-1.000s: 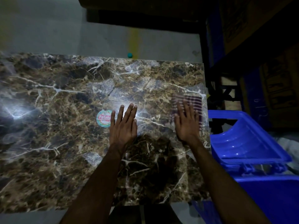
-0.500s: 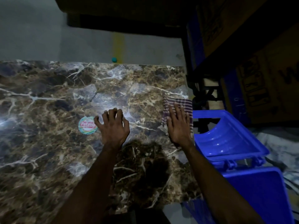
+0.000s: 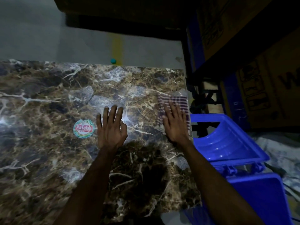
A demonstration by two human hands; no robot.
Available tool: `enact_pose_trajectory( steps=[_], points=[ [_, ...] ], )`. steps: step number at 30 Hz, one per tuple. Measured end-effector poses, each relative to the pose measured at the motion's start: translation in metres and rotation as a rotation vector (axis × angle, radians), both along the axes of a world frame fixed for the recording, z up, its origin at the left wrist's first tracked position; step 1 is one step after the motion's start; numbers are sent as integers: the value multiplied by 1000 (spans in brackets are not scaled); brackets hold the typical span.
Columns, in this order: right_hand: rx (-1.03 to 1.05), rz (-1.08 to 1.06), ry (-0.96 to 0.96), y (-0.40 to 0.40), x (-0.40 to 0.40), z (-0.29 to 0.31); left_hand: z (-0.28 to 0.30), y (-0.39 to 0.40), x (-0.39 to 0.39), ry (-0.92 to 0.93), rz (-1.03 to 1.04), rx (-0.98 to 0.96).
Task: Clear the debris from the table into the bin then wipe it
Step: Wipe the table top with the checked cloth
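A brown marble-patterned table (image 3: 48, 159) fills most of the view. My right hand (image 3: 176, 125) lies flat, fingers straight, pressing a purple-and-white striped cloth (image 3: 177, 101) against the table near its right edge. My left hand (image 3: 111, 129) rests flat on the table's middle, fingers spread, holding nothing. A round sticker (image 3: 84, 128) reading "Patelsa" sits just left of my left hand. A blue bin (image 3: 227, 143) with its lid hinged open stands just past the table's right edge.
A small teal cap (image 3: 113, 61) lies on the grey floor beyond the table's far edge. Cardboard boxes (image 3: 267, 88) on a blue rack stand at the right, behind the bin. The room is dim.
My left hand, curled half a second ago, lies flat with fingers spread again. My right hand keeps pressing the cloth near the right edge, and the cloth shows motion blur.
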State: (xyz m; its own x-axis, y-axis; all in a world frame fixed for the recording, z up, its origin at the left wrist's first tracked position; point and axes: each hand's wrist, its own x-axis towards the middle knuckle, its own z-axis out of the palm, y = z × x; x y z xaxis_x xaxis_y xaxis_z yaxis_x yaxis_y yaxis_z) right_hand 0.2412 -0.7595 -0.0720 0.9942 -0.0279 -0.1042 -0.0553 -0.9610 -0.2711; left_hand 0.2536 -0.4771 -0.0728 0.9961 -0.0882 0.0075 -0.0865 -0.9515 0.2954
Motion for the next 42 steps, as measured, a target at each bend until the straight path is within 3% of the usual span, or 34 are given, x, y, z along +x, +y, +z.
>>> enact_pose_trajectory(
  steps=[3,9,11,17,21,26,29,32,34,37,42],
  points=[
    [-41,-138,30,-31,10,-2,-2,0,-1,-19,5,-30],
    [-36,-390,18,-24,119,-10,-5,1,0,-60,17,-15],
    [-58,-375,0,-10,127,-11,-5,1,0,-66,21,-25],
    [-17,2,19,-9,61,0,-5,0,1,-63,29,-43],
    [-62,-168,48,-23,60,-1,-5,1,1,-59,32,-53],
    [7,-343,31,-11,130,-3,-8,2,0,-68,29,-33],
    [2,-291,28,10,150,-4,-10,1,0,-67,25,-32],
    [-8,-56,47,31,115,-5,-9,1,0,-65,25,-35],
    [21,-9,26,27,81,-3,-9,2,-2,-71,24,-46],
    [-21,-110,59,0,70,-5,-6,6,8,-64,-35,-30],
    [-26,-303,12,-28,133,-12,-4,31,38,-100,-237,17]
  ],
)
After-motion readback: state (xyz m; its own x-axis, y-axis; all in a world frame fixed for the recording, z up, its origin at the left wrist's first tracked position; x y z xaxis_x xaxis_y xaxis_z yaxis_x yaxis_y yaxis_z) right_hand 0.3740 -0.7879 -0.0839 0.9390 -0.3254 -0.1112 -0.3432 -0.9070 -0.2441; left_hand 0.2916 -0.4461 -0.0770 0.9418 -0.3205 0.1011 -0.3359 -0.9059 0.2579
